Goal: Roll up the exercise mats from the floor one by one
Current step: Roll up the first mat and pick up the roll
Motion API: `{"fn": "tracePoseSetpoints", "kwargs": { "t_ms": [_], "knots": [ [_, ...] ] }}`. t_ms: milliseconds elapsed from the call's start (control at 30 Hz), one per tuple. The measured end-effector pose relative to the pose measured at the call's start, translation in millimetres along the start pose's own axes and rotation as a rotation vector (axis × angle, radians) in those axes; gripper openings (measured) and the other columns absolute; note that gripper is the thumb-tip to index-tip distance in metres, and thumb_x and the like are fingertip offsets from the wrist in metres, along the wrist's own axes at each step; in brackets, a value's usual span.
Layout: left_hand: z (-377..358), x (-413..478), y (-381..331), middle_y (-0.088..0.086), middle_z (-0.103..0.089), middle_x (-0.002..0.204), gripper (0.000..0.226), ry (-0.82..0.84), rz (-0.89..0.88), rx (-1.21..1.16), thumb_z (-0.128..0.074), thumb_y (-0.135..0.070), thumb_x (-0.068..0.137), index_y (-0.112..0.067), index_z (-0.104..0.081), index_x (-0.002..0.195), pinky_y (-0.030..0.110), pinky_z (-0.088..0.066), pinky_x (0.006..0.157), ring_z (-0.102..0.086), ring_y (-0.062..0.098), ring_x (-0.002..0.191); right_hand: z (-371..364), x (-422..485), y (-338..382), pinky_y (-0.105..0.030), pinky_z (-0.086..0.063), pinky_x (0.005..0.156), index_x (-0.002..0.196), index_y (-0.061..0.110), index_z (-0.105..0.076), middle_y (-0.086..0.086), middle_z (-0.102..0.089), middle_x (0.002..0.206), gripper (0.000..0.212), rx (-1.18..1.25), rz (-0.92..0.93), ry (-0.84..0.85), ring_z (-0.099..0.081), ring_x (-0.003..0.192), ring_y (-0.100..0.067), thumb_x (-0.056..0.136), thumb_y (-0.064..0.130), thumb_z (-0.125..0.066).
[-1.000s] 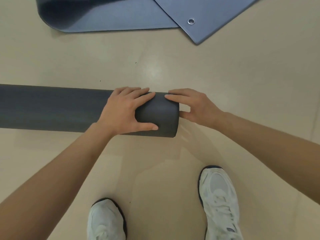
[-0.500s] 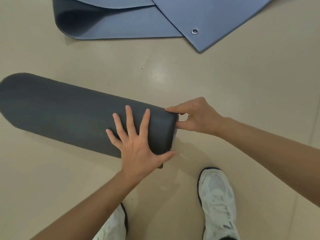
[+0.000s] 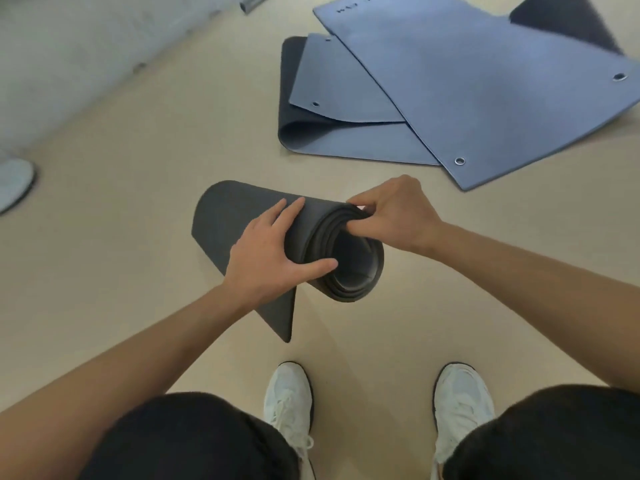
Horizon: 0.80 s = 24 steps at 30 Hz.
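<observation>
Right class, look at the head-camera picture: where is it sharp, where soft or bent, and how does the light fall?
Head view: sharp on the rolled dark mat and both hands; the wall at upper left is smeared and soft; wide-angle bending stretches the forearms and edges; lighting is even and diffuse, with only faint shadows on the floor.

Dark grey rolled mat (image 3: pixel 239 220) — spiral end up; blue mats (image 3: pixel 467 81) flat beyond

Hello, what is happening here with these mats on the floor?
A person is holding a dark rolled mat with both hands. The left hand lies over the outside of the roll, and the right hand pinches the layers at its open end. A loose corner flap hangs down toward the floor. Further away, blue mats lie unrolled and overlapping. The person's white shoes are below.
</observation>
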State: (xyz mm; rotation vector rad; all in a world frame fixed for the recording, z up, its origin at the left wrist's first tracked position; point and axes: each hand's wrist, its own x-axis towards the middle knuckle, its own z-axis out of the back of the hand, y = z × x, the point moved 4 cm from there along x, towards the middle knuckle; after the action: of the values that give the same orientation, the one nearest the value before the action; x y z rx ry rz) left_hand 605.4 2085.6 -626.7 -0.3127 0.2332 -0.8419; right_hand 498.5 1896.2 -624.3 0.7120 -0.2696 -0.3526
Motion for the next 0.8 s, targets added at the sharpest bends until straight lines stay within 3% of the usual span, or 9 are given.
{"fn": "tracePoseSetpoints", "kwargs": {
  "t_ms": [67,200,367,500,600,667,733,800],
  "knots": [
    [38,-6,1,-0.013,-0.04,0.159,0.109,-0.03,0.023,0.001,-0.056,-0.094,0.062,-0.046,-0.028,0.156,0.052,-0.043,0.112,-0.043,0.017,0.143,17,11,32,-0.024,-0.037,0.068,0.083,0.025,-0.081,0.018,-0.055,0.046,0.011,-0.047,0.031,-0.026,-0.053,0.057,-0.008,0.077,0.033,-0.076],
    [100,-22,0,-0.015,-0.061,0.139,0.099,-0.057,0.084,0.009,-0.052,-0.094,0.063,-0.047,-0.04,0.149,0.044,-0.049,0.102,-0.058,0.018,0.127,44,23,87,-0.032,-0.052,0.081,0.095,0.024,-0.082,-0.004,-0.074,0.073,0.026,-0.15,0.069,-0.033,-0.064,0.076,-0.019,0.076,0.04,-0.075],
    [145,-55,-5,-0.007,-0.068,0.125,0.076,-0.084,0.139,0.019,-0.059,-0.078,0.081,-0.043,-0.045,0.147,0.038,-0.051,0.091,-0.064,0.024,0.109,59,12,138,-0.037,-0.054,0.074,0.08,0.008,-0.078,-0.015,-0.069,0.067,0.038,-0.23,0.086,-0.064,-0.063,0.069,-0.031,0.075,0.045,-0.073],
    [157,-80,-7,-0.007,-0.069,0.112,0.081,-0.094,0.191,-0.056,-0.057,-0.078,0.069,-0.038,-0.051,0.139,0.04,-0.054,0.09,-0.064,0.022,0.1,67,-9,165,-0.039,-0.053,0.071,0.081,0.002,-0.076,-0.019,-0.068,0.069,0.04,-0.224,0.06,-0.106,-0.051,0.057,-0.03,0.076,0.041,-0.074],
    [154,-93,-5,-0.008,-0.069,0.104,0.084,-0.119,0.257,-0.159,-0.057,-0.083,0.061,-0.032,-0.058,0.128,0.04,-0.055,0.088,-0.065,0.019,0.097,71,-25,170,-0.041,-0.056,0.074,0.078,0.006,-0.077,-0.017,-0.069,0.069,0.034,-0.185,0.004,-0.162,-0.064,0.073,-0.035,0.076,0.04,-0.075],
    [144,-100,-4,-0.009,-0.07,0.111,0.084,-0.134,0.29,-0.269,-0.056,-0.084,0.062,-0.032,-0.06,0.128,0.038,-0.053,0.09,-0.065,0.018,0.101,68,-37,167,-0.034,-0.054,0.074,0.078,0.015,-0.079,-0.011,-0.071,0.068,0.027,-0.134,-0.059,-0.225,-0.066,0.075,-0.031,0.076,0.042,-0.076],
    [129,-104,-9,-0.008,-0.066,0.124,0.084,-0.128,0.278,-0.364,-0.06,-0.081,0.065,-0.032,-0.058,0.133,0.038,-0.049,0.096,-0.062,0.019,0.111,60,-48,161,-0.025,-0.046,0.07,0.086,0.022,-0.081,0.001,-0.07,0.066,0.024,-0.06,-0.113,-0.3,-0.066,0.075,-0.021,0.079,0.045,-0.076],
    [116,-106,-14,-0.007,-0.061,0.128,0.09,-0.091,0.248,-0.386,-0.068,-0.078,0.063,-0.031,-0.053,0.139,0.041,-0.049,0.099,-0.059,0.019,0.116,54,-57,156,-0.025,-0.044,0.075,0.1,0.024,-0.081,0.008,-0.067,0.068,0.033,-0.02,-0.131,-0.358,-0.065,0.074,-0.015,0.08,0.049,-0.076]
  ]
}}
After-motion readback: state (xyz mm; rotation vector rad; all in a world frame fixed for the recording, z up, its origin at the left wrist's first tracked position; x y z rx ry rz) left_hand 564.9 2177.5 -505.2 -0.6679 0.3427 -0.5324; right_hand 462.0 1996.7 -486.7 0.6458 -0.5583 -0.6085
